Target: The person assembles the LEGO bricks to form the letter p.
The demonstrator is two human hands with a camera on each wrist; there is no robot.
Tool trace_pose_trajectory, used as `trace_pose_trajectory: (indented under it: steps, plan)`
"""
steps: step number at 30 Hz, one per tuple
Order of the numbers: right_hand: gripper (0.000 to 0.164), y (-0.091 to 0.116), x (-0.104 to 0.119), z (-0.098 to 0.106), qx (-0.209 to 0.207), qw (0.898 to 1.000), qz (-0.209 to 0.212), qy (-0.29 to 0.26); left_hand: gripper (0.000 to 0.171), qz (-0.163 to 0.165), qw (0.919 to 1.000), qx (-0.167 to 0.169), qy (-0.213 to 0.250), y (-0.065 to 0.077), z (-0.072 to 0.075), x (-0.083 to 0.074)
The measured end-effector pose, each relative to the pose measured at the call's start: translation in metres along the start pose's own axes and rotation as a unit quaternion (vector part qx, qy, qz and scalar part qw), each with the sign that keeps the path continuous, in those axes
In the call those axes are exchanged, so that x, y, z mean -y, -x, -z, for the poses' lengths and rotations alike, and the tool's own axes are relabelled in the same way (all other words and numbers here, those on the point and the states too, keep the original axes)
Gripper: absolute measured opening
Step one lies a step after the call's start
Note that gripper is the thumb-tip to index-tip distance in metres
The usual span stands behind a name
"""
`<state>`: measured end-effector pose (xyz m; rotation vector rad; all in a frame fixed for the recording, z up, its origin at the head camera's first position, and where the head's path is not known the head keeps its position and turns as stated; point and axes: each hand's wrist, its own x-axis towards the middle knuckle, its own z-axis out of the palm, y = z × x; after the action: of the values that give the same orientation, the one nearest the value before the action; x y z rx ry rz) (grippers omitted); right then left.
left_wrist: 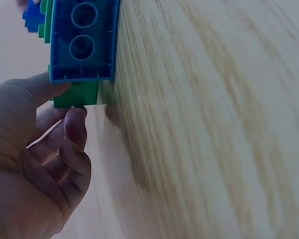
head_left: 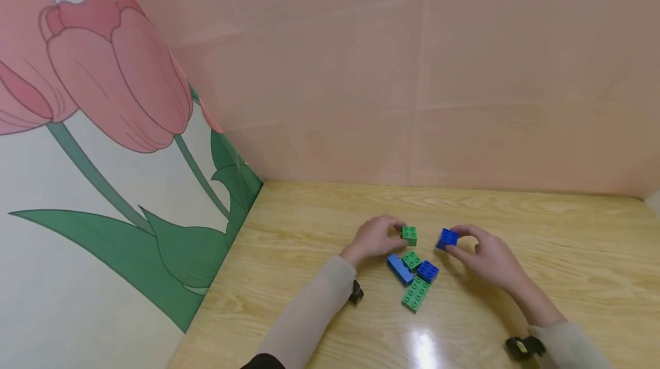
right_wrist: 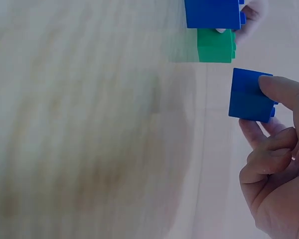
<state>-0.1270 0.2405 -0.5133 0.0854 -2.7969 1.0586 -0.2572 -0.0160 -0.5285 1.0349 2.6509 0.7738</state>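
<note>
My left hand (head_left: 378, 237) pinches a small square green brick (head_left: 409, 235) between thumb and fingers, on the far side of a group of bricks. In the left wrist view that green brick (left_wrist: 75, 95) sits low at the table surface, partly covered by a blue brick (left_wrist: 82, 40) whose hollow underside faces the camera. To the right, my right hand (head_left: 490, 257) holds a square dark blue brick (head_left: 447, 239) by its two sides. The right wrist view shows this blue brick (right_wrist: 250, 95) with the thumb on one face and fingertips beneath, raised off the table.
Nearer me, a long blue brick (head_left: 399, 270) lies on its side beside a square green brick (head_left: 411, 260), a square blue brick (head_left: 427, 271) and a long green brick (head_left: 415, 294). The wooden table (head_left: 309, 214) meets a pink backdrop behind and a tulip-printed panel (head_left: 118, 82) at left.
</note>
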Motion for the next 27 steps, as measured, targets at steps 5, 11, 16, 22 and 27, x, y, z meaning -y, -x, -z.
trace_pose_trajectory:
  steps: [5, 11, 16, 22, 27]
  plan:
    - [0.052, -0.01, 0.004, 0.001, 0.008, 1.0, 0.004, -0.007, 0.04, -0.004, 1.0, 0.001, -0.002, -0.002, -0.001, 0.001]
    - [0.053, -0.023, 0.01, -0.003, 0.018, 1.0, 0.017, -0.018, 0.04, -0.012, 0.9998, 0.001, -0.014, -0.005, -0.003, 0.003]
    - [0.049, -0.034, 0.015, -0.006, 0.025, 0.999, 0.034, -0.027, 0.039, -0.017, 0.9998, -0.001, -0.012, -0.009, -0.004, 0.005]
    - [0.046, -0.046, 0.019, -0.01, 0.031, 0.998, 0.05, -0.038, 0.037, -0.014, 0.9999, -0.003, -0.003, -0.011, -0.003, 0.005]
    - [0.043, -0.055, 0.021, -0.014, 0.032, 0.997, 0.062, -0.039, 0.034, -0.009, 0.9999, -0.003, -0.005, -0.011, -0.001, 0.002]
